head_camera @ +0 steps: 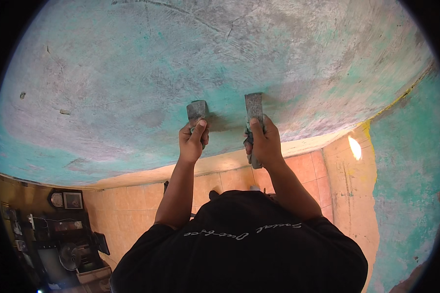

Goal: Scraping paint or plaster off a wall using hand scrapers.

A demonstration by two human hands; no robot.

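Note:
Before me rises a wall with worn turquoise paint and patchy grey-white areas. My left hand grips a short, broad-bladed putty knife, with its thumb along the front. To its right, my right hand holds a longer, narrow rectangular scraper, whose lower end sticks out below the palm. Both blades are grey and crusted and point up the wall. They are at or very near its surface; whether they touch it I cannot tell. The fingers behind each handle are partly hidden.
Orange floor tiles lie below. A second turquoise wall meets this one at the right, along a yellow-edged corner. At lower left are an electric fan, a wall clock and a framed picture. Small chips mark the wall.

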